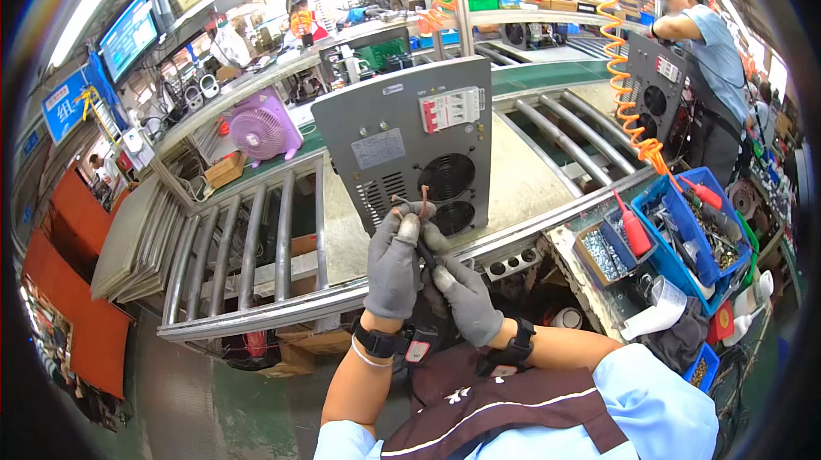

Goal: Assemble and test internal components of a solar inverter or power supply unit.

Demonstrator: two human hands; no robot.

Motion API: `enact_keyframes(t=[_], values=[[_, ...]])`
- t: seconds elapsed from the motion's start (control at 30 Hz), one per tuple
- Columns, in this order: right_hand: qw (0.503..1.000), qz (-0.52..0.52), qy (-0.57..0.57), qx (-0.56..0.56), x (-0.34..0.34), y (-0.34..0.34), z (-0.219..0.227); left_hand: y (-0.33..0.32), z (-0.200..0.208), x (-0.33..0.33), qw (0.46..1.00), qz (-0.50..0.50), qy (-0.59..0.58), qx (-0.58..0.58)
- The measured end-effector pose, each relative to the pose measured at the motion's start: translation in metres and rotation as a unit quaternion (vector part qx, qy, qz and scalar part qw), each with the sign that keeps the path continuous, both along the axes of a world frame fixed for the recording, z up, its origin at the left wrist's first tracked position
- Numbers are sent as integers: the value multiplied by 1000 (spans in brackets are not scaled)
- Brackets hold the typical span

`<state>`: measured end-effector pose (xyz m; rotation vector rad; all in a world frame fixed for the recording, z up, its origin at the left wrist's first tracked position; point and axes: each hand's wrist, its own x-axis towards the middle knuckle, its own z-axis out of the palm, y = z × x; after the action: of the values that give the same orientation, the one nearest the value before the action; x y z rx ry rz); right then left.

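My left hand [392,274], in a grey glove, is closed round the upper part of a black cable [427,256]. Bare copper-coloured wire ends [425,193] stick up above its fingers. My right hand [469,299], gloved too, grips the same cable lower down; the cable's lower run is hard to make out. Just beyond both hands a grey metal cabinet [342,131] stands upright on a board. It bears a row of white switches with a red one [451,109], two round black fans [447,174] and slotted vents.
Rollers [248,246] run along the line on both sides. A purple fan [259,131] stands back left. Blue bins [684,229] with screws and red-handled tools lie to the right, below a hanging orange coiled hose [617,75]. Another person [718,58] works beside a second cabinet.
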<state>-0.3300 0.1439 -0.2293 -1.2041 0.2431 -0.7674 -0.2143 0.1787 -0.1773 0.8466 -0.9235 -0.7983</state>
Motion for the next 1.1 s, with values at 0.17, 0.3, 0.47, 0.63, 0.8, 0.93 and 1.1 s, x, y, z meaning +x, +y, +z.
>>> enact_keyframes(t=[0.17, 0.3, 0.47, 0.63, 0.8, 0.93, 1.1], values=[[970, -132, 75, -192, -8, -22, -25, -14, -18, -9, 999, 12, -30, 16], [955, -208, 29, -209, -27, -45, -6, -13, -17, -25, 996, 47, -69, 25], [998, -58, 28, 2, -54, -67, 35, -26, -25, -39, 983, -33, -156, 89], [971, -183, 10, -152, -55, -71, 8, -22, -27, -67, 988, -42, -90, 121], [977, -212, -7, 24, -91, -77, 2, -37, -49, -83, 974, -39, -117, 187], [946, -264, 96, -164, -175, -109, 5, -33, -50, -80, 972, -57, -160, 161], [648, -574, 393, -310, -336, -189, 48, -29, -69, -40, 975, 24, -109, 191]])
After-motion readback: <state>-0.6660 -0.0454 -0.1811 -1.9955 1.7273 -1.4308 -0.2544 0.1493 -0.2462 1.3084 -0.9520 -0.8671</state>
